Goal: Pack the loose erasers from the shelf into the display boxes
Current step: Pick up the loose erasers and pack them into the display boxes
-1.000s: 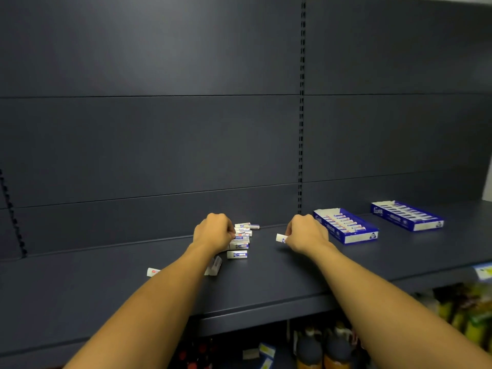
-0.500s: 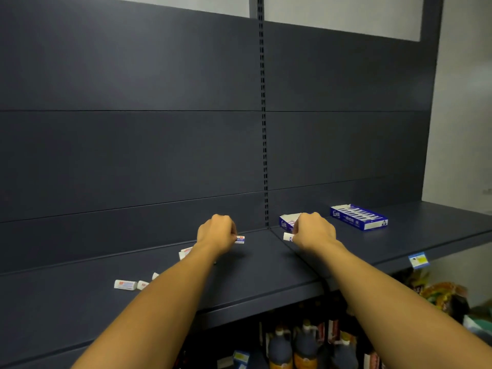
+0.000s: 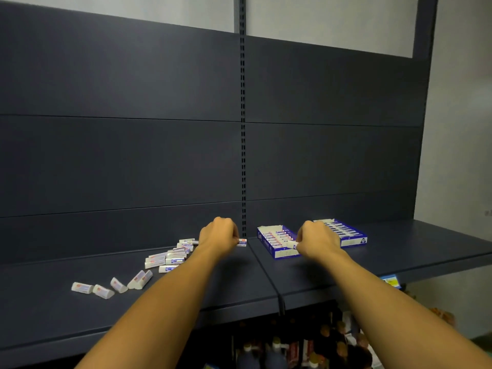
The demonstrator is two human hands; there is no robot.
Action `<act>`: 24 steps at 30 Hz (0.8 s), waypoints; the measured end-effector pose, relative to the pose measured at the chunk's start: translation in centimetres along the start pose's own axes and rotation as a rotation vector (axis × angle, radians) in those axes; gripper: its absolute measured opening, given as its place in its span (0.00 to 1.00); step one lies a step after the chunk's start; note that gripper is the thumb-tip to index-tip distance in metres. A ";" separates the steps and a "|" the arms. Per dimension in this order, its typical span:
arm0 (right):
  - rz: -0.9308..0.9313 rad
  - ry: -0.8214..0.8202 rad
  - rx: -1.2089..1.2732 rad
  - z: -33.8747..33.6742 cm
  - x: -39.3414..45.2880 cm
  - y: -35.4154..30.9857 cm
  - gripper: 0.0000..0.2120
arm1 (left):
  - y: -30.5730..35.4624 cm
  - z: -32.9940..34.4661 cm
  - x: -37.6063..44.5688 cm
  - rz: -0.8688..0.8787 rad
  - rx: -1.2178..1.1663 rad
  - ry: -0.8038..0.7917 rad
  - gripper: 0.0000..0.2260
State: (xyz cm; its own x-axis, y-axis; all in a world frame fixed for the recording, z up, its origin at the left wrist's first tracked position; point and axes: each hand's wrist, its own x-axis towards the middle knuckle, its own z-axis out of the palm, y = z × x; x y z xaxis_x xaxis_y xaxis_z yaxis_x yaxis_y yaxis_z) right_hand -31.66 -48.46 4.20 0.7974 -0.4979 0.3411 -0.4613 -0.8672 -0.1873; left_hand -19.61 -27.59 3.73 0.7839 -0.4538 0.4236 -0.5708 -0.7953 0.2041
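Observation:
Several loose white erasers [image 3: 170, 258] lie in a heap on the dark shelf [image 3: 80, 318], with a few more erasers [image 3: 111, 287] scattered further left. My left hand [image 3: 219, 235] is closed around an eraser [image 3: 242, 242] that sticks out to the right, just right of the heap. My right hand [image 3: 316, 241] pinches another eraser [image 3: 292, 245] over the front of the near blue display box [image 3: 277, 242], which holds a row of erasers. A second blue display box [image 3: 346, 233] sits behind my right hand, partly hidden by it.
A slotted upright post [image 3: 242, 129] splits the dark back panel between the two shelf sections. A price tag [image 3: 390, 281] hangs on the shelf's front edge at right. Bottles [image 3: 266, 352] stand on the lower shelf below.
The view has swung left, so the scattered erasers at left show in full. My right hand moved right, over the near box; my left hand still grips its eraser.

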 end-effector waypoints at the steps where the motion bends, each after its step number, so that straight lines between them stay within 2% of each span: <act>1: -0.005 -0.001 -0.001 0.0 0.2 0.6 0.11 | 0.6 0.2 0.1 -0.008 -0.001 0.005 0.10; 14: -0.052 -0.048 0.010 1.3 3.7 5.5 0.11 | 4.7 3.5 2.9 -0.046 0.015 -0.002 0.09; 24: -0.089 -0.080 0.052 3.4 10.2 6.0 0.08 | 5.8 7.5 9.1 -0.052 -0.108 -0.036 0.05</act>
State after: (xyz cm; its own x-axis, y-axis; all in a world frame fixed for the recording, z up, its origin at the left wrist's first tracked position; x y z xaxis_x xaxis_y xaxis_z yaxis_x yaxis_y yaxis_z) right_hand -24.95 -58.72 3.38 0.8640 -0.4158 0.2841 -0.3679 -0.9064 -0.2078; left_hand -13.96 -39.33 2.17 0.8202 -0.4288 0.3788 -0.5507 -0.7709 0.3200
